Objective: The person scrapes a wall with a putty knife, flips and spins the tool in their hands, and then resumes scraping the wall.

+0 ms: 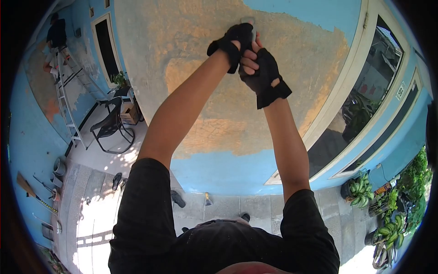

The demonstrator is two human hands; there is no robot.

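Note:
High on the wall, both my hands are closed together around a flat grey scraper (248, 20), which lies against the bare plaster. Most of it is hidden behind my fingers. My left hand (235, 40), in a black fingerless glove, presses over it from the left. My right hand (262, 68), gloved the same way, grips just below and to the right, its fingers curled and touching my left hand. Around them the wall (205, 91) shows grey and orange patches where paint is off, with blue paint (214, 171) along the bottom and upper right.
A yellow-handled scraper (208, 199) lies on the paving near my feet. Right of the wall is a framed glass door (365, 86), with potted plants (362, 189) below. At left, a person (56, 32) is up a stepladder (66, 98), near a black chair (109, 123).

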